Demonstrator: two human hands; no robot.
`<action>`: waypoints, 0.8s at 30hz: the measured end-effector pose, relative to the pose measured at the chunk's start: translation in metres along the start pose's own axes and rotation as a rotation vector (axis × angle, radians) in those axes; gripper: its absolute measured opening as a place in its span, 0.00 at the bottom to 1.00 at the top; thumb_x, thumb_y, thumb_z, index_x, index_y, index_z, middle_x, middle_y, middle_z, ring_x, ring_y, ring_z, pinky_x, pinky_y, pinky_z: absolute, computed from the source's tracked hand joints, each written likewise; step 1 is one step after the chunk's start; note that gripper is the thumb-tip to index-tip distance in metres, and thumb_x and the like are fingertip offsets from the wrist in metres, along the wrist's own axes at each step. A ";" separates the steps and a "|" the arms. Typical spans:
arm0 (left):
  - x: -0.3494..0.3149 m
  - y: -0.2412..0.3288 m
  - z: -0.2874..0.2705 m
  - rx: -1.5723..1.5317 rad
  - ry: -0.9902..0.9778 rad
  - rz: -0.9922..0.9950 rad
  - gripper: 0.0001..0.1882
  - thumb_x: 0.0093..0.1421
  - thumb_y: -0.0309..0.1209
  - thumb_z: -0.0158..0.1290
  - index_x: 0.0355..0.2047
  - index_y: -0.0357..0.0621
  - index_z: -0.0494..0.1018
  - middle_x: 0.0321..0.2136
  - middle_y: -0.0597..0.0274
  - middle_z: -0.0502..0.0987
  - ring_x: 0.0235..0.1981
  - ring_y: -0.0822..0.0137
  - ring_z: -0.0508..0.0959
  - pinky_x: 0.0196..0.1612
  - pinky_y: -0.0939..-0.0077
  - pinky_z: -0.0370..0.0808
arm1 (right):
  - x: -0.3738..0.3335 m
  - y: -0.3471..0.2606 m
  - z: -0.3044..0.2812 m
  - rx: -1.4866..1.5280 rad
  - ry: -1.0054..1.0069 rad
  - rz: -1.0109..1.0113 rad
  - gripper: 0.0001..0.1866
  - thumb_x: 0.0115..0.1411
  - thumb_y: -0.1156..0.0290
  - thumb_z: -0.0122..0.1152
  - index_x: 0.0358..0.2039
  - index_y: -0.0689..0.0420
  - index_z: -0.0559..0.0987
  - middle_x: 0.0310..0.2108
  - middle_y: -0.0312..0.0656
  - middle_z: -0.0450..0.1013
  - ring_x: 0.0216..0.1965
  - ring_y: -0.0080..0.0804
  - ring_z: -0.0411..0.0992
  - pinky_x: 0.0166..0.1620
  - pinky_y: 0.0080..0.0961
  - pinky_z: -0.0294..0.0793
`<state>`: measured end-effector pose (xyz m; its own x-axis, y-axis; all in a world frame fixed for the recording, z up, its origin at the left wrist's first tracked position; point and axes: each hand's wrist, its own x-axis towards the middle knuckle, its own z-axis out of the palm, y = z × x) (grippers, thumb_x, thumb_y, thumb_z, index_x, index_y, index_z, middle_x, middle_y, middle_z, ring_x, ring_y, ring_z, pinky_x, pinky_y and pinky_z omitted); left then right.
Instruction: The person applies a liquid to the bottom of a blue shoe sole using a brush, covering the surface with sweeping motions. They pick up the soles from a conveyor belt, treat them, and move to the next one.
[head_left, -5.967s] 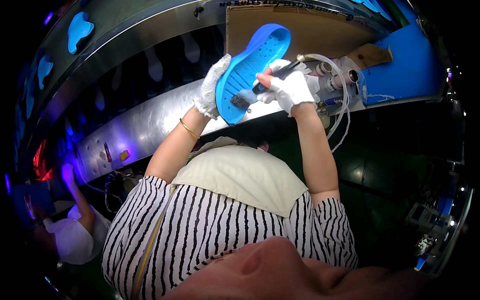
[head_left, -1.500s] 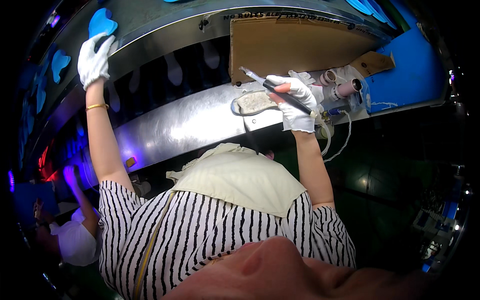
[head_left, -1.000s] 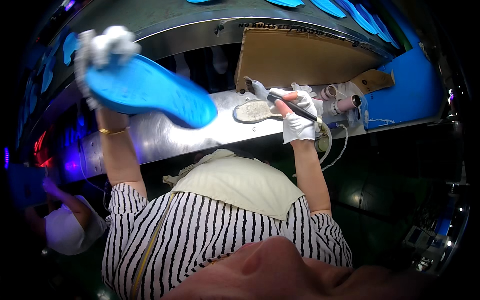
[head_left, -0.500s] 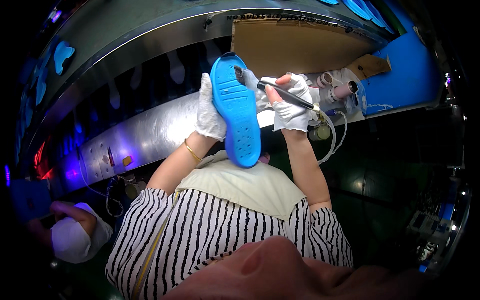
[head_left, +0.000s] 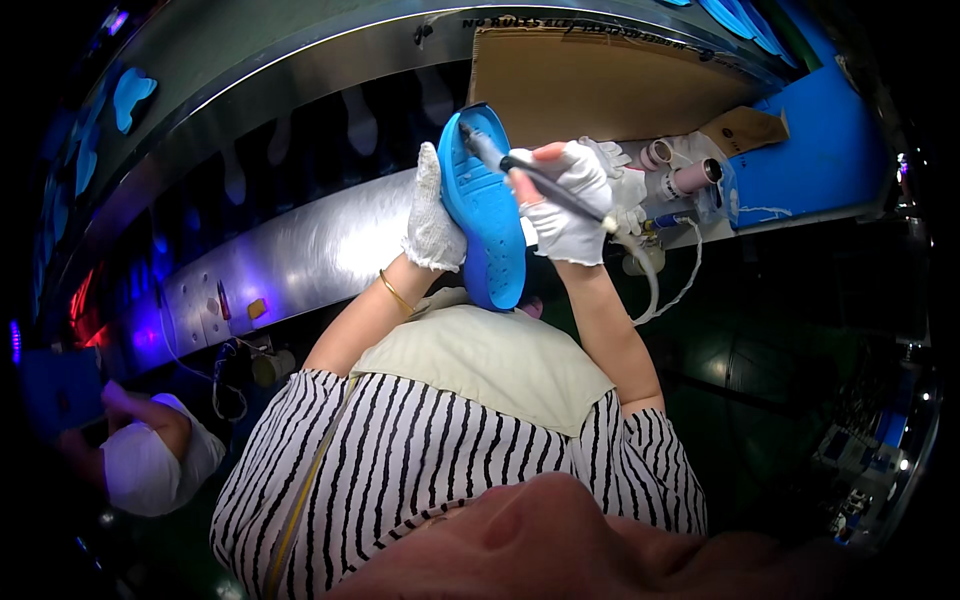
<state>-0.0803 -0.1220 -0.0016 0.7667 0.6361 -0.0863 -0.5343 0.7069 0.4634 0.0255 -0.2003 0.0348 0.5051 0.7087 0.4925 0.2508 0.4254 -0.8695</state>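
Observation:
A blue shoe sole (head_left: 496,240) is held up lengthwise before my chest, its ribbed and dimpled inner face showing. My left hand (head_left: 434,222), in a white glove, grips it along the left edge, with the fingers hidden behind. In a white glove with bare fingertips, my right hand (head_left: 575,205) is closed round the black handle of a brush (head_left: 556,190). The dark bristles touch the sole's far end near its left rim. A pale hose (head_left: 648,268) runs from the handle's lower end.
A steel ledge (head_left: 330,240) lies beyond my hands, below a conveyor (head_left: 300,60). Cardboard (head_left: 570,90) leans at the back. Pink-white rolls (head_left: 697,177) and a blue sheet (head_left: 820,140) are at right. Another person's arm (head_left: 150,425) shows at lower left.
The brush has shifted toward the sole's far left rim. The sole has tilted, so it looks narrower, and its near end has risen slightly. Both hands have moved a little.

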 end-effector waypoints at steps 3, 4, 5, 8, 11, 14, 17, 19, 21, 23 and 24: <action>0.004 0.006 -0.008 -0.019 -0.018 -0.048 0.41 0.55 0.64 0.42 0.55 0.43 0.61 0.49 0.52 0.70 0.49 0.58 0.72 0.52 0.62 0.71 | -0.011 0.003 0.002 -0.031 -0.167 -0.112 0.14 0.48 0.86 0.62 0.35 0.60 0.71 0.30 0.39 0.74 0.31 0.19 0.73 0.36 0.17 0.73; 0.005 0.008 -0.010 -0.059 -0.042 -0.056 0.41 0.54 0.65 0.43 0.54 0.42 0.62 0.48 0.50 0.70 0.47 0.57 0.72 0.51 0.61 0.71 | -0.012 -0.001 0.002 -0.002 -0.184 0.010 0.14 0.47 0.86 0.62 0.35 0.60 0.71 0.29 0.39 0.74 0.31 0.19 0.73 0.35 0.16 0.73; 0.001 0.013 -0.006 -0.026 -0.034 -0.016 0.41 0.55 0.64 0.43 0.54 0.41 0.63 0.47 0.50 0.71 0.46 0.56 0.73 0.51 0.61 0.72 | -0.012 -0.006 0.001 0.027 -0.200 0.133 0.15 0.47 0.86 0.62 0.35 0.60 0.71 0.28 0.38 0.74 0.30 0.19 0.73 0.35 0.16 0.73; 0.006 0.018 -0.012 0.065 0.058 -0.031 0.40 0.56 0.64 0.41 0.53 0.41 0.64 0.46 0.50 0.72 0.45 0.55 0.74 0.50 0.60 0.73 | -0.016 -0.002 -0.001 -0.061 -0.134 0.013 0.13 0.47 0.85 0.63 0.33 0.60 0.73 0.26 0.38 0.73 0.27 0.21 0.73 0.33 0.16 0.73; 0.006 0.021 -0.010 0.058 0.060 -0.045 0.40 0.56 0.64 0.40 0.53 0.41 0.65 0.45 0.50 0.73 0.44 0.56 0.75 0.49 0.61 0.73 | -0.026 -0.004 0.000 -0.272 -0.200 -0.224 0.11 0.45 0.83 0.66 0.29 0.60 0.74 0.26 0.39 0.72 0.28 0.25 0.73 0.33 0.18 0.72; 0.000 0.026 -0.013 0.124 0.059 -0.081 0.42 0.56 0.66 0.38 0.55 0.41 0.62 0.48 0.51 0.71 0.47 0.57 0.73 0.50 0.62 0.72 | -0.034 -0.003 -0.004 -0.062 -0.197 0.050 0.10 0.45 0.82 0.66 0.28 0.60 0.75 0.26 0.40 0.73 0.28 0.24 0.73 0.34 0.18 0.73; -0.015 0.019 -0.037 -0.066 -0.270 -0.276 0.45 0.53 0.69 0.37 0.57 0.43 0.59 0.50 0.53 0.68 0.49 0.58 0.71 0.52 0.62 0.71 | -0.038 0.000 -0.023 -0.044 -0.113 0.204 0.08 0.47 0.82 0.65 0.28 0.61 0.75 0.28 0.42 0.75 0.29 0.23 0.74 0.34 0.18 0.74; -0.020 0.007 -0.036 0.090 -0.153 -0.247 0.47 0.50 0.70 0.38 0.58 0.46 0.57 0.50 0.55 0.67 0.50 0.59 0.70 0.52 0.62 0.70 | -0.044 0.008 -0.025 0.015 -0.066 0.162 0.08 0.48 0.83 0.64 0.29 0.61 0.75 0.28 0.43 0.75 0.29 0.22 0.74 0.34 0.18 0.74; -0.022 0.003 -0.033 0.303 -0.017 -0.196 0.47 0.50 0.70 0.39 0.59 0.47 0.57 0.50 0.55 0.67 0.50 0.59 0.70 0.52 0.61 0.70 | -0.047 0.006 -0.021 -0.028 -0.155 0.054 0.09 0.48 0.85 0.63 0.30 0.62 0.74 0.28 0.44 0.75 0.28 0.22 0.74 0.32 0.17 0.74; -0.010 0.005 -0.037 0.264 0.003 -0.199 0.51 0.48 0.73 0.35 0.60 0.45 0.54 0.52 0.51 0.67 0.51 0.56 0.70 0.52 0.59 0.71 | -0.041 -0.003 -0.021 0.050 -0.215 0.147 0.07 0.50 0.84 0.61 0.30 0.63 0.74 0.29 0.45 0.75 0.27 0.22 0.74 0.33 0.17 0.74; -0.006 0.007 -0.035 0.233 0.003 -0.170 0.52 0.47 0.74 0.34 0.60 0.44 0.54 0.52 0.50 0.67 0.51 0.55 0.70 0.52 0.58 0.71 | -0.039 -0.007 -0.022 0.131 -0.205 0.274 0.06 0.50 0.84 0.61 0.30 0.63 0.74 0.30 0.45 0.75 0.27 0.22 0.74 0.33 0.17 0.73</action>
<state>-0.1009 -0.1102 -0.0291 0.8373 0.5156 -0.1821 -0.3018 0.7134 0.6324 0.0221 -0.2431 0.0209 0.3594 0.8988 0.2509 0.0149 0.2633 -0.9646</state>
